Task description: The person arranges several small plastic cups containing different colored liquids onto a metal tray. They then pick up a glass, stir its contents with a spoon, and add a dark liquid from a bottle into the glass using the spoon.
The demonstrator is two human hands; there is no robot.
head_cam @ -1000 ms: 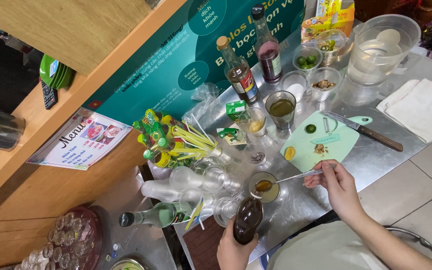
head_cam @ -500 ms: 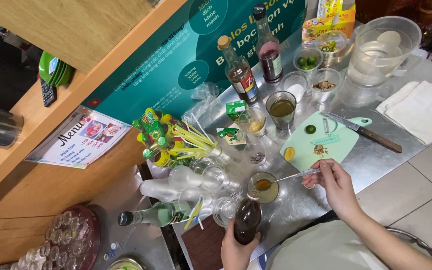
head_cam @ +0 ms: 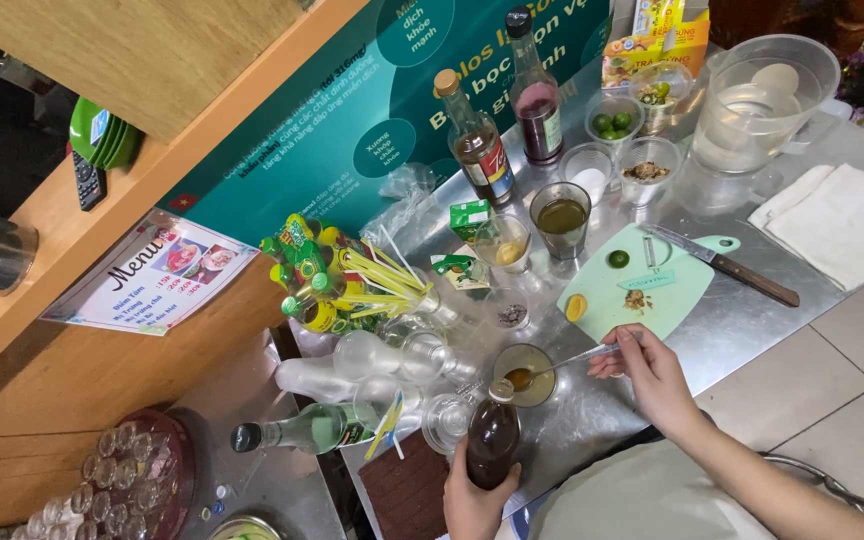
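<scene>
My left hand (head_cam: 474,497) grips a dark brown bottle (head_cam: 492,438) with a tan cap, upright near the front edge of the metal counter (head_cam: 752,320). My right hand (head_cam: 652,375) holds a long metal spoon (head_cam: 570,360) by its handle. The spoon's bowl rests in a small glass (head_cam: 524,374) with amber liquid, just above the bottle's cap. A pale green cutting board (head_cam: 652,285) with lime pieces lies beyond my right hand.
A knife (head_cam: 727,268) lies across the board's far corner. Two sauce bottles (head_cam: 480,140), small cups of ingredients, a clear pitcher (head_cam: 762,100) and a folded white cloth (head_cam: 842,225) stand behind. Empty glasses, straws (head_cam: 377,280) and a lying green bottle (head_cam: 302,430) crowd the left.
The view has shifted slightly. The dark bottle sits a little closer to the small glass, and my right hand keeps the spoon in the glass.
</scene>
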